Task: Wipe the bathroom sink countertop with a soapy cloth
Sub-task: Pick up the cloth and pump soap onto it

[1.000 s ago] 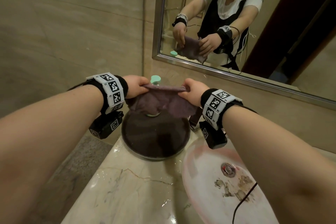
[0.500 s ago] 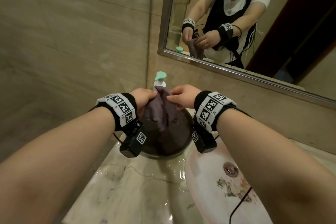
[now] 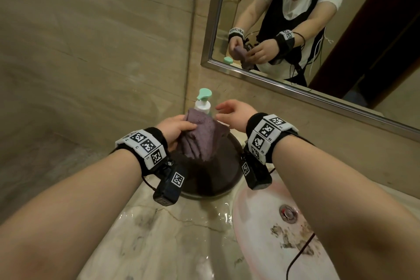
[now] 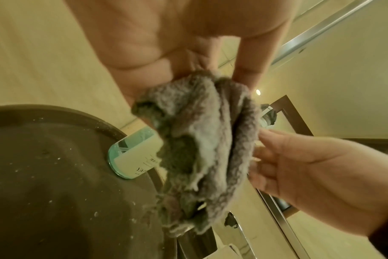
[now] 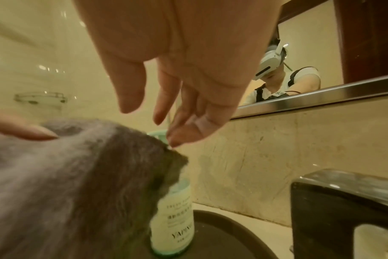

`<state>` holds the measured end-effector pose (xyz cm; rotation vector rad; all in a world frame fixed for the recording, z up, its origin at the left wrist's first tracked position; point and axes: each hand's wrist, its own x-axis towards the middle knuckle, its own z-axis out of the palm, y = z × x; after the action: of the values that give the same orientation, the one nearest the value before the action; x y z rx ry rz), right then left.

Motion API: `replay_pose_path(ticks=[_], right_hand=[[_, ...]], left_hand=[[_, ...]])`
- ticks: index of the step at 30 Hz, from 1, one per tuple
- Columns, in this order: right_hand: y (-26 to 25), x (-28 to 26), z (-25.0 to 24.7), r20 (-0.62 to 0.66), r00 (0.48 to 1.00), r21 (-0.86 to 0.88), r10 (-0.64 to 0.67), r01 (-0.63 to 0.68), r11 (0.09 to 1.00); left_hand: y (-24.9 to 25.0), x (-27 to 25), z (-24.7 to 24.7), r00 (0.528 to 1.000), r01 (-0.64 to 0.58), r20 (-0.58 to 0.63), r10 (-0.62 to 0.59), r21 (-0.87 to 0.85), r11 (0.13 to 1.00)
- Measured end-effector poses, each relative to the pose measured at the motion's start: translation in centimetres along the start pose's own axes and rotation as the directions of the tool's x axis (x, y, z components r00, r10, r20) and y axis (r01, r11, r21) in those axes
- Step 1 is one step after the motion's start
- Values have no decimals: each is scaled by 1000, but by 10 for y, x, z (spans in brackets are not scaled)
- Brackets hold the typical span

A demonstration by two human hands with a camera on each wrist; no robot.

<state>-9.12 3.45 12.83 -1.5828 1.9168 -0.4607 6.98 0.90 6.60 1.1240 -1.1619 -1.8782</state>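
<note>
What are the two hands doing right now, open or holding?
Left hand: grips the bunched cloth above the dark basin.
Right hand: open, fingers relaxed, holding nothing, beside the soap bottle.

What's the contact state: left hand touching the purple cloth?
Touching. Left wrist view: the left hand pinches the cloth at its bunched top, between thumb and fingers.

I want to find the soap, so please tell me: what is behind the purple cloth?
Behind the cloth, held by the left hand, stands a soap bottle with a green pump top. The cloth covers the middle of the bottle from the head camera; the right wrist view shows its lower label.
</note>
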Motion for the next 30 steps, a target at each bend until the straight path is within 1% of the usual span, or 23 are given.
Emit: replay_pose_path(ticks=[2,3,5,6,8,10,11,13,15,17,20,23,27,30], right_hand=[[1,-1,3,85,996,-134,26,-15,991],[1,-1,5,126,991,-170,34,-13,985],[-1,2,9,140,990,-175,19,5,985],[-3,6,12,123,992,-169,-1,22,985],[-5,10,14,71,997,-160,-33,44,986],[-8,15,18,58,997,-161,-47,56,985],[-8,17,21,63,997,-172,-52,62,983],[-7,22,26,58,997,-192,-49,60,980],[-5,26,26,37,999,-179,-32,38,983],[-4,28,25,40,998,-140,-42,47,989],[-2,29,22,53,996,-88,-71,76,993],[-1,29,20,66,995,-109,-76,83,991],[1,26,18,63,996,-119,-67,74,990],[1,24,17,44,997,-145,-57,63,987]], left_hand=[[0,1,-1,999,-30,-41,28,-51,998],[-1,2,-2,998,-35,-53,31,-88,996],[-2,4,-6,1000,-10,-31,6,-126,992],[-2,4,-11,1000,25,-2,-26,-94,995],[-5,4,-18,994,95,43,-98,72,993],[-8,5,-24,995,93,17,-100,223,970],[-9,7,-26,997,81,-17,-79,251,965],[-11,10,-31,997,41,-74,-23,254,966],[-9,10,-36,996,5,-92,21,274,962],[-7,10,-40,998,-2,-57,22,316,949],[-6,12,-44,1000,9,-19,-3,312,950],[-4,12,-41,1000,2,4,-3,302,953],[-2,12,-39,1000,17,-14,-14,296,955],[1,10,-42,999,-14,-36,31,390,921]])
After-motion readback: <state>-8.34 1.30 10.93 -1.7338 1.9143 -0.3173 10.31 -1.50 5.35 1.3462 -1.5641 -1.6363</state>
